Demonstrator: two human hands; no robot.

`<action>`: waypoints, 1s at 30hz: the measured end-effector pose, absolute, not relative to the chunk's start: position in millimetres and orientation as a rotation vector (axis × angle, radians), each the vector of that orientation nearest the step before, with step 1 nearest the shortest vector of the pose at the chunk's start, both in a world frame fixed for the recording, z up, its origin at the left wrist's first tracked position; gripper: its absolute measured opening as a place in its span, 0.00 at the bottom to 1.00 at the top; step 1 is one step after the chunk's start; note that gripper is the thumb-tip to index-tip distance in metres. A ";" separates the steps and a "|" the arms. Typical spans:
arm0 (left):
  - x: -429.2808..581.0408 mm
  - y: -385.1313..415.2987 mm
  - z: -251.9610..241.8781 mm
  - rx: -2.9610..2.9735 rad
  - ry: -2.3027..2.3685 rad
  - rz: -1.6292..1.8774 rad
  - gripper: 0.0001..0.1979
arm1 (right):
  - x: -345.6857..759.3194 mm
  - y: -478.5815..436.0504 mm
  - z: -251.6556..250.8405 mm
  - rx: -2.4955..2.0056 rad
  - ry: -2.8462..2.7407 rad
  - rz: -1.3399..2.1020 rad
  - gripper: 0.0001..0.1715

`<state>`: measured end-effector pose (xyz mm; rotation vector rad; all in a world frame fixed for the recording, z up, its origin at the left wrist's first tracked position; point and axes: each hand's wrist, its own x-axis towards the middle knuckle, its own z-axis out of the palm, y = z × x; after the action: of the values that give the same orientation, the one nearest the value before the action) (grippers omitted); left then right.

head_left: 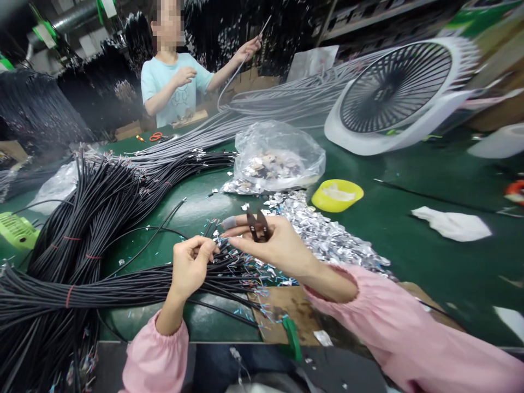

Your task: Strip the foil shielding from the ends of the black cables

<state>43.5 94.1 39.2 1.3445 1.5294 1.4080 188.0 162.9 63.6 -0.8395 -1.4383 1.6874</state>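
Note:
My left hand (191, 266) is closed in a pinch on the stripped end of a black cable, over a thick bundle of black cables (94, 289) that lies across the green table (409, 240). Beside it on the right, my right hand (270, 243) grips small dark snips (257, 225), blades pointing up, its fingertips reaching toward the same cable end. The index finger wears a grey fingertip cover. Short coloured wire ends fan out under both hands. A pile of silver foil scraps (323, 232) lies just behind my right hand.
A clear plastic bag of scraps (278, 155), a yellow dish (337, 195), a white fan (399, 93) and a white cloth (452, 225) sit behind and right. Grey cables (286, 101) run to a person in a light-blue shirt (174, 82) across the table. Cardboard (286, 311) lies at the near edge.

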 end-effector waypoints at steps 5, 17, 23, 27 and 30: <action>48.1 91.9 37.6 1.351 1.603 1.421 0.12 | 187.8 160.9 57.6 -0.827 -1.523 1.573 0.16; 51.3 90.8 32.7 1.313 1.690 1.702 0.06 | 183.5 163.2 46.2 -0.830 -1.746 1.368 0.17; 54.9 83.2 27.2 1.598 1.917 1.968 0.05 | 186.0 157.8 44.1 -0.754 -1.922 1.106 0.17; 56.4 80.5 31.3 1.824 1.990 1.935 0.05 | 185.8 155.8 47.7 -0.711 -1.946 1.157 0.16; 56.5 79.8 32.7 1.897 2.025 1.909 0.06 | 185.9 155.4 50.0 -0.691 -1.931 1.212 0.17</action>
<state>56.5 79.8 32.7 1.8968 2.0246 1.9090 185.9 155.4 50.0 -0.6909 -1.9305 1.2116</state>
